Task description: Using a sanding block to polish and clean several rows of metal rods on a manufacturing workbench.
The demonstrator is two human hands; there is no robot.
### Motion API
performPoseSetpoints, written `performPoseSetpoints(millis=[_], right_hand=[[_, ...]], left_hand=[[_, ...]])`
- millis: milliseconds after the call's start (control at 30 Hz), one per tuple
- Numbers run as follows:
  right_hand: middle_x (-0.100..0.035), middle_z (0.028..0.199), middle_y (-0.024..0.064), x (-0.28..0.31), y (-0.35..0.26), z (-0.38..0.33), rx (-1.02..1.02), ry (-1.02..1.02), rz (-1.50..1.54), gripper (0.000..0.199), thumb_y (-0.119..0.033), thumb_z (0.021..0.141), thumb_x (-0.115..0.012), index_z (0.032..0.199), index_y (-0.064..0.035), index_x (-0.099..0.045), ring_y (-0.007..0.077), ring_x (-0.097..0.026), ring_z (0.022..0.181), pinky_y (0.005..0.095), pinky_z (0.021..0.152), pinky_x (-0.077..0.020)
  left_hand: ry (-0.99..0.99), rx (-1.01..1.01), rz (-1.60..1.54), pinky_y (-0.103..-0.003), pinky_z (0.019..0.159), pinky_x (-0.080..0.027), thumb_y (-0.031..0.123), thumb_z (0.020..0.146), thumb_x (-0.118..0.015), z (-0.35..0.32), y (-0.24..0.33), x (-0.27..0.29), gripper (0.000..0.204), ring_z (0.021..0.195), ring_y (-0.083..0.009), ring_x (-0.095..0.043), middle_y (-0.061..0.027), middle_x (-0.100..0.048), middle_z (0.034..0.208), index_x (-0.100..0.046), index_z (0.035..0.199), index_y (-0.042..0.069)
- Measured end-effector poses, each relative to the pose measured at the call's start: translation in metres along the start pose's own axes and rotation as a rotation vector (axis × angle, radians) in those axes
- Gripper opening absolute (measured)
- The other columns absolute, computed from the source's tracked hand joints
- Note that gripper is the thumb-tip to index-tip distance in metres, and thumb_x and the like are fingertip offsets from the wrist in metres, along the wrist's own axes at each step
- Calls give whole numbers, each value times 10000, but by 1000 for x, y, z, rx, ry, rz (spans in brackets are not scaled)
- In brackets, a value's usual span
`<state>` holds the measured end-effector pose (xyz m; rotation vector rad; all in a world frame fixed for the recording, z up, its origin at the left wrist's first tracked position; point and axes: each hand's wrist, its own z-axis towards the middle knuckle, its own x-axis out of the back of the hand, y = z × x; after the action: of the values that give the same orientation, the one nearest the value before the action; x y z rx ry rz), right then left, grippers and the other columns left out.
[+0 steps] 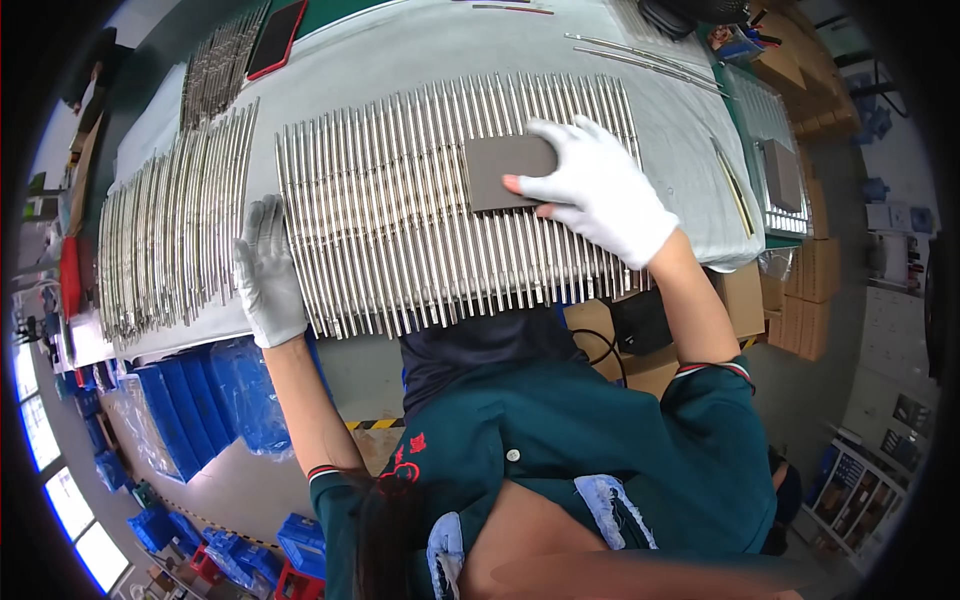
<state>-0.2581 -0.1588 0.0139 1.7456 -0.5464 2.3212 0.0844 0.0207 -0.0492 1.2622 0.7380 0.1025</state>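
Dozens of slim metal rods [370,200] lay side by side in a wide row on a pale cloth [685,130], in front of a green shirt [560,420]. The white-gloved right hand [545,165] (its thumb tip was bare) pinched a flat grey block [492,172] between thumb and fingers; the block rested on top of the rods, right of the row's middle. The left hand [268,270], also gloved, stood at the row's left end, fingers straight and close together; it seemed to touch the end rod, though the contact was hard to make out. Farther left lay a second row [175,225], with a red-edged phone [277,42] beyond it. Past the right end, a similar block [783,175] sat on a clear tray [757,110].
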Motion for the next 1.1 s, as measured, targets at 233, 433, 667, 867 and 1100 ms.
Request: performPoseSetpoints(millis=[233, 433, 667, 867, 1100], right_hand=[[-513, 1358, 171, 25, 41, -20, -357, 240, 307, 436, -244, 799, -713, 1232, -230, -665, 356, -520, 1189, 393, 1005, -413], [-498, 1378, 187, 25, 45, -60, -493, 161, 240, 445, -195, 788, -725, 1228, -238, -670, 364, -521, 1190, 402, 1013, -404], [-460, 1416, 184, 29, 43, -82, -544, 87, 188, 506, -98, 770, -740, 1264, -135, -639, 346, -483, 1252, 377, 1050, -370], [-500, 1366, 175, 39, 56, -100, -433, 68, 315, 450, -135, 729, -748, 1175, -168, -696, 352, -524, 1159, 399, 977, -422], [-524, 1324, 184, 20, 22, -41, -193, -44, 159, 438, -120, 690, -756, 1121, -183, -716, 349, -532, 1132, 399, 964, -429]], left_hand=[[-140, -122, 1071, -370, 1077, -375, 210, 904, -667, -30, 8, -62, 416, 1252, -270, -523, -144, -592, 1301, -590, 1269, 26], [-971, -439, 1073, -493, 1112, -314, 296, 812, -714, -66, -38, -190, 601, 1243, -395, -482, -216, -548, 1254, -509, 1266, -39], [-989, -557, 1360, -470, 1146, -280, 220, 852, -589, -94, -87, -232, 569, 1324, -376, -412, -235, -477, 1339, -443, 1318, -71], [-1034, -632, 1488, -434, 1157, -276, 134, 886, -435, -96, -89, -238, 511, 1349, -354, -395, -214, -447, 1380, -414, 1357, -62], [-1011, -663, 1451, -425, 1164, -259, 140, 888, -427, -98, -95, -236, 511, 1349, -348, -396, -234, -440, 1392, -421, 1343, -91]])
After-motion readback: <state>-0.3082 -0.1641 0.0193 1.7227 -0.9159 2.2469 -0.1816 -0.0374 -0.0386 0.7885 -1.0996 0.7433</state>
